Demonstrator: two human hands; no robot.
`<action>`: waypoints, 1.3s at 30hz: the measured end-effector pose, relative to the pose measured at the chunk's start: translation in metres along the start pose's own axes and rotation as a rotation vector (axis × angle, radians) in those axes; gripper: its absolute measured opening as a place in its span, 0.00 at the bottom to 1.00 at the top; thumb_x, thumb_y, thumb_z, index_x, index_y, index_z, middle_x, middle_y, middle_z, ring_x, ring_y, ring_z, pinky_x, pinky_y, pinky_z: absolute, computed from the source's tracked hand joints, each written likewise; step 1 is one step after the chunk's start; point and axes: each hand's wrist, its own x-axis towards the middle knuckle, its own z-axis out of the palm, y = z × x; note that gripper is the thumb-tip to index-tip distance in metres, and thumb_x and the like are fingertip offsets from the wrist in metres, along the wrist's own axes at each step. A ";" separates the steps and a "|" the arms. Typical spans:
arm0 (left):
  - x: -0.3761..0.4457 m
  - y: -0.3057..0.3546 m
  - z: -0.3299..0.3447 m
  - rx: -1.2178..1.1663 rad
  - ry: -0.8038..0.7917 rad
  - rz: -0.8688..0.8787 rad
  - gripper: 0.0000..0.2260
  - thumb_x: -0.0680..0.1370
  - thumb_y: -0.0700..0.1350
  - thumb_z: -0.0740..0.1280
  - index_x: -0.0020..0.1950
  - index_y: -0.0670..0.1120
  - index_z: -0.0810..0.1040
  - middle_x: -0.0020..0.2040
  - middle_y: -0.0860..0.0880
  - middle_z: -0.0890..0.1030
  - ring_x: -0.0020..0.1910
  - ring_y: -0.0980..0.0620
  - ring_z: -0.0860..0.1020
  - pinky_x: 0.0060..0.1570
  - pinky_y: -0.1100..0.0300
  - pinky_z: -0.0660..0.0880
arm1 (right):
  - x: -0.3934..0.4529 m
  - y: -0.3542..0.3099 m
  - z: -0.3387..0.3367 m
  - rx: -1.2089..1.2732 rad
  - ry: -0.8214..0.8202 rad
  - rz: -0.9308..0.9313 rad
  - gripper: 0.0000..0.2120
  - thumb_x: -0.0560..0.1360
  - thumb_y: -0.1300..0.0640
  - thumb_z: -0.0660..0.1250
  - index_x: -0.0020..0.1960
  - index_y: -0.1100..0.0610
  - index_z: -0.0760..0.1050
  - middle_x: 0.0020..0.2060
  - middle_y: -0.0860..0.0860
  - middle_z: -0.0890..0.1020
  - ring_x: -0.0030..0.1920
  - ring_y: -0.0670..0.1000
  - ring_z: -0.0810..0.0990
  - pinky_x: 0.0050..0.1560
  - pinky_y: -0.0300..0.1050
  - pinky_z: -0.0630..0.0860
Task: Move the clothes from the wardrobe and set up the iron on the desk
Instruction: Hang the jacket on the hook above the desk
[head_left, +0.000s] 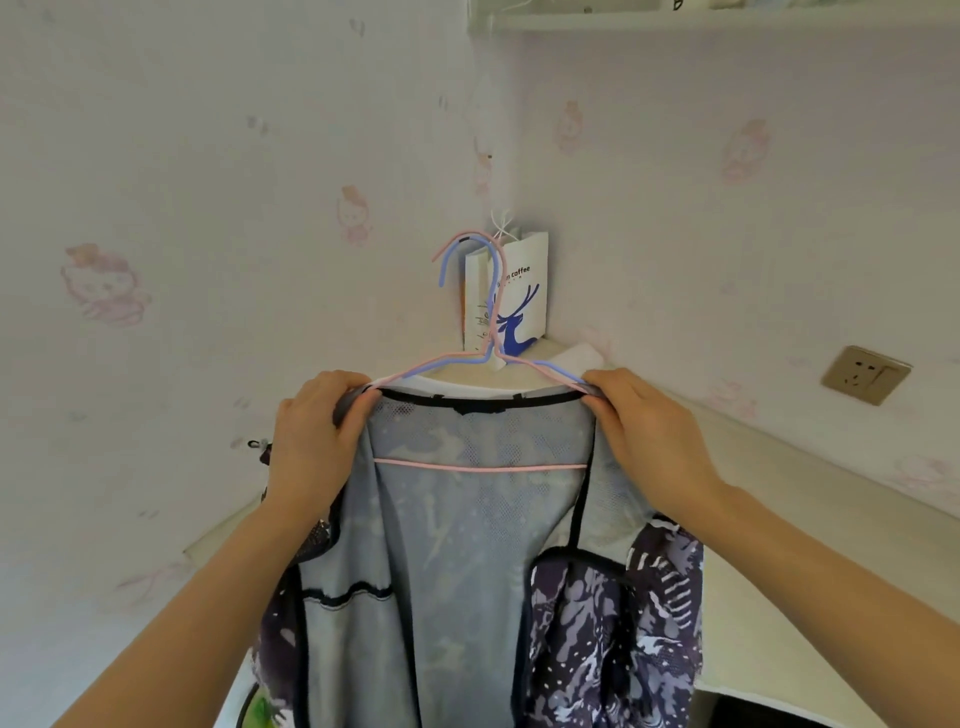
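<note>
Here the left hand (311, 436) and right hand (644, 431) each curl their fingers (358, 402) round a shoulder of the jacket (467, 561), held above the desk (779, 519) on two hangers (483, 358), which could slip free if either grip loosens.

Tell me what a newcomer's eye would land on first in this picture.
First, the patterned jacket held up in the middle of the view, lining outward, on pink and blue wire hangers. The left hand and right hand each grip a shoulder of it. Behind, a white paper bag with a blue deer stands in the wall corner on the desk.
</note>
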 end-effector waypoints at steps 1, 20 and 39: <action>0.007 -0.005 0.007 -0.004 -0.005 -0.005 0.03 0.79 0.45 0.65 0.50 0.49 0.78 0.45 0.55 0.78 0.46 0.49 0.76 0.50 0.42 0.73 | 0.008 0.005 0.007 0.003 -0.008 0.006 0.10 0.80 0.52 0.60 0.57 0.54 0.74 0.48 0.50 0.80 0.44 0.55 0.80 0.36 0.50 0.78; 0.171 -0.131 0.178 0.081 -0.191 -0.252 0.06 0.78 0.47 0.65 0.47 0.47 0.79 0.43 0.50 0.80 0.44 0.48 0.76 0.47 0.54 0.73 | 0.173 0.138 0.207 0.247 -0.293 0.216 0.09 0.80 0.51 0.58 0.52 0.55 0.74 0.42 0.49 0.78 0.39 0.52 0.74 0.41 0.50 0.73; 0.167 -0.264 0.326 0.162 -0.385 -0.500 0.07 0.78 0.48 0.65 0.46 0.45 0.79 0.41 0.48 0.80 0.42 0.46 0.77 0.44 0.52 0.75 | 0.160 0.216 0.413 0.209 -0.541 0.309 0.08 0.80 0.54 0.58 0.47 0.57 0.72 0.40 0.55 0.79 0.41 0.58 0.76 0.44 0.54 0.73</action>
